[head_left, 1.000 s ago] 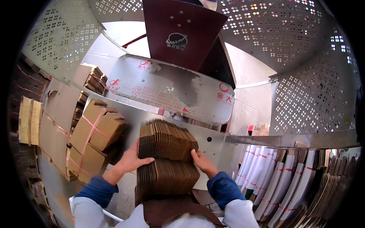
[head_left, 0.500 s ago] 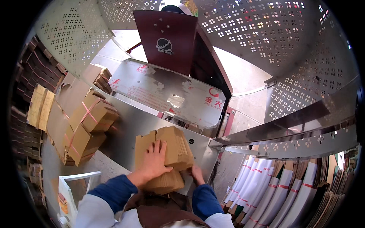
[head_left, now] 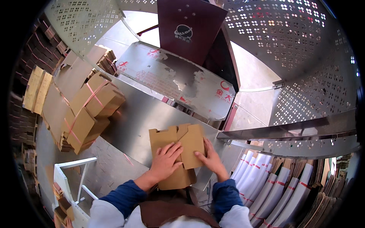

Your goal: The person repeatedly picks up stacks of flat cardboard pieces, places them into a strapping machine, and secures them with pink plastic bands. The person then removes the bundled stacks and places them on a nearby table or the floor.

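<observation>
Both hands [head_left: 165,161] [head_left: 212,157] touch cardboard [head_left: 192,146], red lettering [head_left: 222,93] beyond.

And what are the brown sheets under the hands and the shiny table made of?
The sheets look like plain, matte cardboard: tan, flat, with cut notches. The table seems to be smooth metal, maybe steel, because it shines with blurry reflections.

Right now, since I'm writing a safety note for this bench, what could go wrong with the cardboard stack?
The cardboard stack shows no strap, unlike the pink-strapped bundle, so its pieces might slide apart if the left hand or right hand lets go. The stack also seems to reach the near edge of the metal table, so it could tip off.
</observation>
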The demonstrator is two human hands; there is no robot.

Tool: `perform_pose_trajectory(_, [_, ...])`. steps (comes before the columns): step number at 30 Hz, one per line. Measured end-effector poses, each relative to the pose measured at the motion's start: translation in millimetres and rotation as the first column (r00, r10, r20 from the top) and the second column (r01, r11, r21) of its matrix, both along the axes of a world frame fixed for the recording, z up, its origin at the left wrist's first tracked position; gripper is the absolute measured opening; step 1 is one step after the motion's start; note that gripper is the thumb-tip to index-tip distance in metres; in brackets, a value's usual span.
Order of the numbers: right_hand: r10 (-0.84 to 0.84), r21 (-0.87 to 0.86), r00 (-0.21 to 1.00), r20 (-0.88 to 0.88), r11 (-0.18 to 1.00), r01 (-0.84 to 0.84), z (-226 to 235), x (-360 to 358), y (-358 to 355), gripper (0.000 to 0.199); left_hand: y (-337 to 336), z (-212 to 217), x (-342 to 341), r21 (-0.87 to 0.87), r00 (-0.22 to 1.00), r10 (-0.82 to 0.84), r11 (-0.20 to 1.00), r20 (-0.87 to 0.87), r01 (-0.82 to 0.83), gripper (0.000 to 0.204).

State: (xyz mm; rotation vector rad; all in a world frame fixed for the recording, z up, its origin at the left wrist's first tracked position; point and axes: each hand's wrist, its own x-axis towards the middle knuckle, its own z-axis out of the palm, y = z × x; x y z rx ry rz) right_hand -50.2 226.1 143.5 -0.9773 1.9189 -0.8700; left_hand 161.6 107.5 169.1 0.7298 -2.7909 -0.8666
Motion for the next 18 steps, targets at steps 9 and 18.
perform_pose_trajectory(9, [-0.257,-0.395,0.953,0.159,0.868,0.300,56.2,10.1,-227.2,0.052,9.3,-19.4,2.0,-0.154,0.995,0.015,0.988,-0.104,-0.031,0.055])
perform_pose_trajectory(18, [-0.437,-0.041,0.467,0.769,0.695,0.718,-66.6,2.3,-296.8,0.045,3.2,-31.8,16.3,0.102,1.000,0.005,0.995,-0.016,-0.004,0.042])
